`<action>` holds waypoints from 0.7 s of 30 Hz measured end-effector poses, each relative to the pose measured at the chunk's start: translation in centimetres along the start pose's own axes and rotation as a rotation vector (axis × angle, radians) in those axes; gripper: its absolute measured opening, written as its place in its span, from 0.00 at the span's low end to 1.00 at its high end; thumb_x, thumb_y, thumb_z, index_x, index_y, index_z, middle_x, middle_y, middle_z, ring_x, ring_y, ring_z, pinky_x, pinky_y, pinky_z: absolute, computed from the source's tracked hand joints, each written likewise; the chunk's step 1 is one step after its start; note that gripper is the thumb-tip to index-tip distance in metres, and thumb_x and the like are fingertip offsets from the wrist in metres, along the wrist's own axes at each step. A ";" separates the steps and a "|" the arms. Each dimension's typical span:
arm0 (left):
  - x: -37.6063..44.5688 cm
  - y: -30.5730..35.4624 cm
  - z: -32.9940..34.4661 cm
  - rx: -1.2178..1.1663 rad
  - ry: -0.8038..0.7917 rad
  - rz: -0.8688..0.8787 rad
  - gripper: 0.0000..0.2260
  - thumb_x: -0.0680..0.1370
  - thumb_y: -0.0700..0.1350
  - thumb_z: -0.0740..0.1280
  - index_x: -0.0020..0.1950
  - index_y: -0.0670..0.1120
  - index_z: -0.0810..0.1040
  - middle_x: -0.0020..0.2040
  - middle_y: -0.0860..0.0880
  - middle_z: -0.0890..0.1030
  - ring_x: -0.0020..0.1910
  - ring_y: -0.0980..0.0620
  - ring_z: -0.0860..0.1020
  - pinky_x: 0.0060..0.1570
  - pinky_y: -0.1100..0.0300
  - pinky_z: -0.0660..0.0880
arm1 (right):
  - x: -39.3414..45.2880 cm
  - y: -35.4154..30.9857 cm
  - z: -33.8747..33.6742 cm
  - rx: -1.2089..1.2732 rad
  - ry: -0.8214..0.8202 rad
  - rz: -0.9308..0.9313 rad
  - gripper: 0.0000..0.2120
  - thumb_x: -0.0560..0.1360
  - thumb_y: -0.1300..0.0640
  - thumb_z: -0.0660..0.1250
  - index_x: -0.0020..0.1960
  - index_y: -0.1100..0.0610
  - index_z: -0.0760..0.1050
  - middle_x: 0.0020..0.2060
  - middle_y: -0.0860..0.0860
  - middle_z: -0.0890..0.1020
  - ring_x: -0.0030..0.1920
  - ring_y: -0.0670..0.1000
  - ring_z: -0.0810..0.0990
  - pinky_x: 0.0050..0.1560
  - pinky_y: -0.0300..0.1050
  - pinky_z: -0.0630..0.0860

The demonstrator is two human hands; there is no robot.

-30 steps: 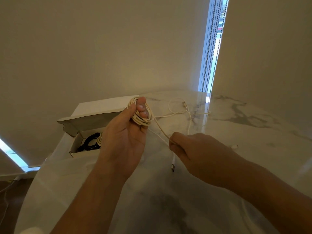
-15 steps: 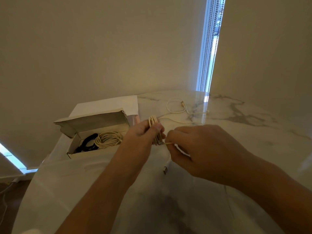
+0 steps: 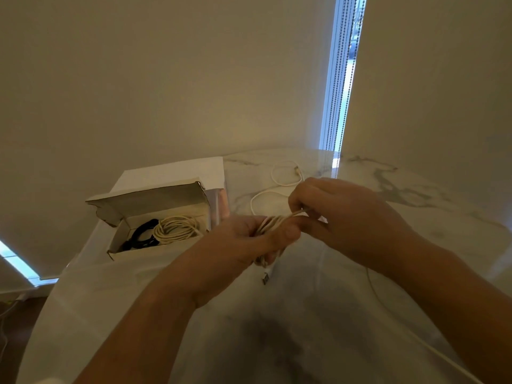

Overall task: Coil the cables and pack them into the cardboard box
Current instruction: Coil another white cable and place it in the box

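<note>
My left hand (image 3: 243, 242) grips a bundle of coiled cream cable (image 3: 273, 223) above the marble table (image 3: 415, 217). My right hand (image 3: 340, 217) pinches the loose strand of that cable just right of the bundle. A USB plug (image 3: 266, 277) dangles below my left hand. The open cardboard box (image 3: 116, 249) stands at the left, holding a coiled cream cable (image 3: 177, 230) and a coiled black cable (image 3: 140, 235). Another white cable (image 3: 279, 187) lies loose on the table behind my hands.
The box's lid (image 3: 149, 203) stands open at the back, against a white flat sheet (image 3: 171, 173). A thin white cord (image 3: 388, 311) trails across the table under my right forearm. Walls and a window blind chain (image 3: 340, 79) stand close behind the table.
My left hand has dropped and turned the cream bundle sideways. My right hand has moved up against the bundle, drawing the strand across it. The view has tipped down slightly.
</note>
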State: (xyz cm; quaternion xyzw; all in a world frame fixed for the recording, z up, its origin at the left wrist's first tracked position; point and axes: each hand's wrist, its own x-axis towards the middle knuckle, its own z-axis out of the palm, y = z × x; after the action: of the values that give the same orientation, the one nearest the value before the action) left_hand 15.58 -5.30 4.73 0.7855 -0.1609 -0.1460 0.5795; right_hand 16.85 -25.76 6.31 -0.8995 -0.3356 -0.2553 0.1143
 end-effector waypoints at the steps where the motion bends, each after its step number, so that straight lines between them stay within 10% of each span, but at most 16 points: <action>1: 0.0 -0.1 -0.1 0.034 -0.008 0.013 0.18 0.76 0.58 0.68 0.50 0.43 0.83 0.36 0.50 0.78 0.39 0.51 0.74 0.46 0.53 0.73 | 0.0 0.1 0.2 -0.009 0.007 -0.015 0.10 0.76 0.45 0.61 0.46 0.52 0.74 0.39 0.45 0.78 0.35 0.48 0.74 0.34 0.31 0.61; 9: 0.4 -0.5 -0.4 0.032 0.123 0.039 0.15 0.76 0.60 0.67 0.45 0.50 0.85 0.32 0.55 0.76 0.36 0.54 0.72 0.45 0.53 0.70 | 0.1 1.1 1.2 0.030 0.056 0.004 0.12 0.78 0.44 0.57 0.48 0.50 0.74 0.40 0.44 0.78 0.35 0.44 0.72 0.33 0.38 0.73; 15: 0.2 -0.2 -0.9 -0.010 0.187 0.129 0.32 0.71 0.64 0.69 0.54 0.34 0.79 0.37 0.44 0.70 0.38 0.47 0.67 0.44 0.50 0.66 | 0.1 1.5 1.3 0.004 0.074 0.031 0.11 0.79 0.46 0.57 0.51 0.51 0.74 0.41 0.44 0.78 0.36 0.45 0.74 0.34 0.39 0.74; 21: -0.2 0.4 -0.4 -0.148 0.140 0.145 0.14 0.77 0.54 0.66 0.52 0.46 0.86 0.40 0.43 0.69 0.39 0.49 0.67 0.42 0.58 0.67 | 0.1 2.0 1.6 0.005 0.070 0.061 0.11 0.80 0.46 0.57 0.52 0.51 0.75 0.42 0.45 0.79 0.37 0.47 0.75 0.35 0.42 0.75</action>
State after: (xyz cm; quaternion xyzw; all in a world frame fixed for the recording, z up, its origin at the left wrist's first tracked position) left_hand 15.51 -5.01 5.25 0.7350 -0.1652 -0.0601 0.6549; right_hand 18.83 -26.60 4.89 -0.8995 -0.3046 -0.2822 0.1357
